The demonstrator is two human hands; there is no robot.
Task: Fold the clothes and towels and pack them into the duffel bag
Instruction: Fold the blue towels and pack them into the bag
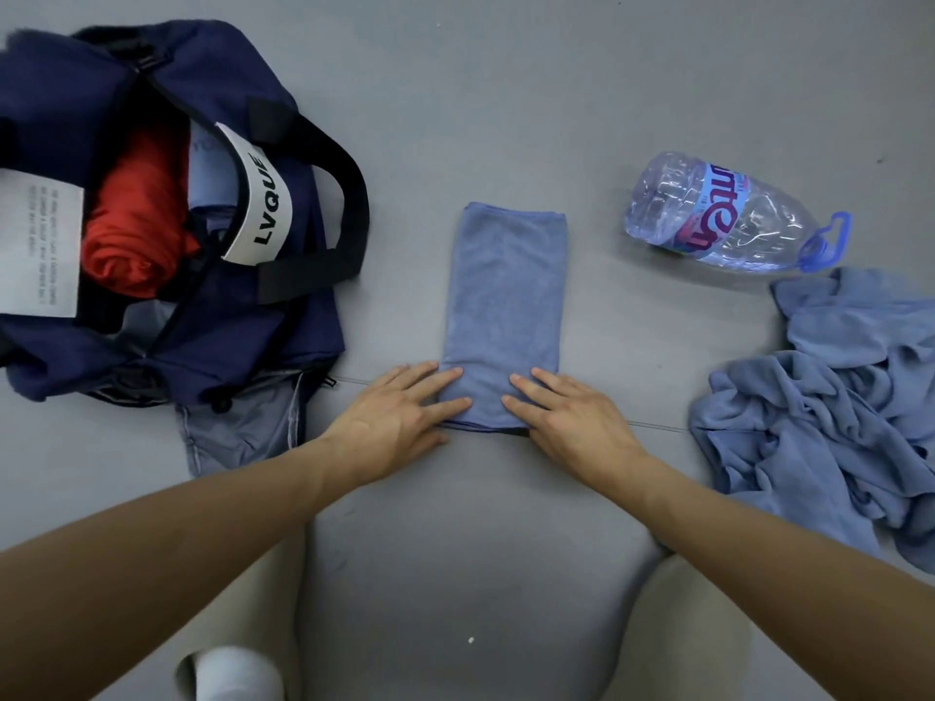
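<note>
Beneath the left grip [399, 414] and right grip [566, 417], both released and flat, lies the near end of the towel [503, 296], on the floor [506, 93]; the open bag [283, 341] sits left of them.

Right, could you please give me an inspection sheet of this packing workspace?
Surface: plain grey floor, thin dark line across it.
Job's things: long folded light-blue towel at centre; open navy fabric duffel bag at left, rolled red garment inside; crumpled light-blue cloth pile at right; grey-blue garment partly under the bag.
Clutter: clear plastic water bottle lying on its side, beyond the pile.
Grippers: left hand and right hand flat on the towel's near end, fingers straight.
Cables: nothing seen.
Surroundings: person's pale trouser legs and white sock at bottom edge.
</note>
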